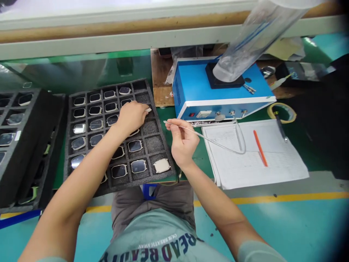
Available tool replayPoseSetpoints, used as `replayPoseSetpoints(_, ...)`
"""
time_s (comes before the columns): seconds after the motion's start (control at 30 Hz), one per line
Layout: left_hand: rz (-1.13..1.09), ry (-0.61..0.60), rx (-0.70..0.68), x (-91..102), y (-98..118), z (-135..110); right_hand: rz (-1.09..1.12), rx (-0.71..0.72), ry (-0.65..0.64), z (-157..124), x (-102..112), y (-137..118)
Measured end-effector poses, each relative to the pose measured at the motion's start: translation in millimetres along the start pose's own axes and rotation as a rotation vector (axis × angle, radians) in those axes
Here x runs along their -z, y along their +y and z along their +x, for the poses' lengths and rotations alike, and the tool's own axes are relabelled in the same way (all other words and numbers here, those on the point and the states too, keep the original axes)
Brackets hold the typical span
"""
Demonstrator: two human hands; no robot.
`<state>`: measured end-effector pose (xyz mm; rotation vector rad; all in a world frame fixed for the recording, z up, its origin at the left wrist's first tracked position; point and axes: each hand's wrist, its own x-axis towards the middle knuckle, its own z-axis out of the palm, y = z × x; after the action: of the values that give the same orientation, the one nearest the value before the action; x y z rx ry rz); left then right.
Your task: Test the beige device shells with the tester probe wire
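A grey foam tray [148,179] holds rows of watch cases with dark screens, such as the watch case [135,146] near its right side. My left hand [133,114] reaches over the tray's upper right compartments, fingers curled together. Something small and white shows at its fingertips; I cannot make out whether it is held or worn. A pale watch case [161,166] lies in the bottom right compartment. Just right of the tray, my right hand [184,140] is closed around a thin clear tube [215,142], its whitish end at the fingertips. The tube loops back to the blue box.
The blue box [218,98] carries a tall clear cylinder [234,54] on a black base. Papers [245,163] with an orange stick [260,148] and a pen [280,126] lie at right, near a tape roll [291,113]. More foam trays [35,134] are stacked at left.
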<state>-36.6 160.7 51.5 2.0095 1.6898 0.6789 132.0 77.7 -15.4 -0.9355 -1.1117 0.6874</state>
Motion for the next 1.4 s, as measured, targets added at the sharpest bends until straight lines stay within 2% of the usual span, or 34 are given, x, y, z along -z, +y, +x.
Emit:
replayPoseSetpoints(0.13, -0.151, 0.108, 0.042, -1.6, 3, -35, -0.034, 0.025, -0.029, -1, 1, -3)
replayPoseSetpoints(0.33, -0.895, 0.211, 0.339, -26.6, 9, -97, 0.020, -0.044, -0.164, -10, -2, -9)
replayPoseSetpoints(0.43, -1.020, 0.241, 0.369, -36.4, 13, -107, 0.013, -0.019, -0.195, -13, -3, -9)
replayPoseSetpoints(0.57, -1.167, 0.295, 0.407, -38.7, 15, -107, 0.026, 0.022, -0.154, -15, -6, -6)
replayPoseSetpoints(0.7, -1.245, 0.378, 0.451, -38.5, 13, -108, 0.049, 0.015, -0.166, -16, -8, -5)
replayPoseSetpoints(1.4, -1.234, 0.357, 0.423, -41.6, 12, -114, 0.052, -0.038, -0.175, -18, -8, -3)
